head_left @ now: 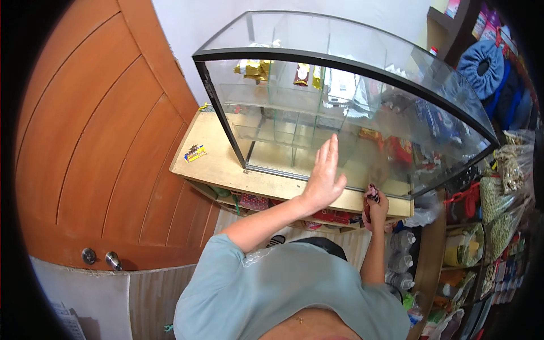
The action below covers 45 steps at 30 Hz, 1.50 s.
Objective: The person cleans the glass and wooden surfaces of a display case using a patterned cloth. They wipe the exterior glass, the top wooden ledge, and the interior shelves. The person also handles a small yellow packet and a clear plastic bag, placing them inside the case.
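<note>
A glass display case with a black frame stands on a light wooden cabinet. My left hand is raised before its front pane, palm flat and fingers stretched out together with the thumb apart. Whether it touches the glass I cannot tell. Lower and to the right, my right hand is closed around a crumpled pink and dark cloth, near the bottom edge of the pane. Glass shelves inside bear gold packets and white packets. The pane on the right looks hazy with reflections.
A small yellow and blue packet lies on the cabinet top at the left. Beyond it is an orange-brown wooden door. Clear plastic bottles stand low at the right, beside shelves crowded with bagged goods. A blue scrunched fabric piece hangs above.
</note>
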Each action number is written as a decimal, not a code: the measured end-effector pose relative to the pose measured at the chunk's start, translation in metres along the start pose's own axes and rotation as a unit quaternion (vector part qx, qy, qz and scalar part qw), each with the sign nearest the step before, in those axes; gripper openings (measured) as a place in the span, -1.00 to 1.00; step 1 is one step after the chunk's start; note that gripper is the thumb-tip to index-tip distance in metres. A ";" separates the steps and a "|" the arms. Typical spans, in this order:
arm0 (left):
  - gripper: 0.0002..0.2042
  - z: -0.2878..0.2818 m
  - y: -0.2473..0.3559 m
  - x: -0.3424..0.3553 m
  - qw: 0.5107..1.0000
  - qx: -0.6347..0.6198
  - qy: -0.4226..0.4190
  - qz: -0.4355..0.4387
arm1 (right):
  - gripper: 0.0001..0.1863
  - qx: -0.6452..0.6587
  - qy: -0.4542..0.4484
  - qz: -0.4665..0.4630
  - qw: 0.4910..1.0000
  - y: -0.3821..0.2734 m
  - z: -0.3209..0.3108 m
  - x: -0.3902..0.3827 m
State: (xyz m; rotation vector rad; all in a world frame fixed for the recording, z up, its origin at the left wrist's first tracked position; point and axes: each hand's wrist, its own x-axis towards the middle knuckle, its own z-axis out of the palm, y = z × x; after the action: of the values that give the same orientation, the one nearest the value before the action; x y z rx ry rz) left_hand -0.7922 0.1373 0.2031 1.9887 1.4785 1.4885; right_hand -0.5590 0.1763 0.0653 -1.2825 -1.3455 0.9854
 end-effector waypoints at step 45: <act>-0.87 0.008 -0.031 0.001 0.991 0.027 0.129 0.021 | -0.67 -0.111 0.264 -0.148 0.946 -0.049 -0.095 0.041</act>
State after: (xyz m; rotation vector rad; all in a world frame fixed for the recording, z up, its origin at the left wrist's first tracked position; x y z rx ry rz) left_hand -0.8027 0.1551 0.1790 1.9257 1.5985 1.7978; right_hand -0.4724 0.2044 0.1354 -1.3379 -1.1933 0.2525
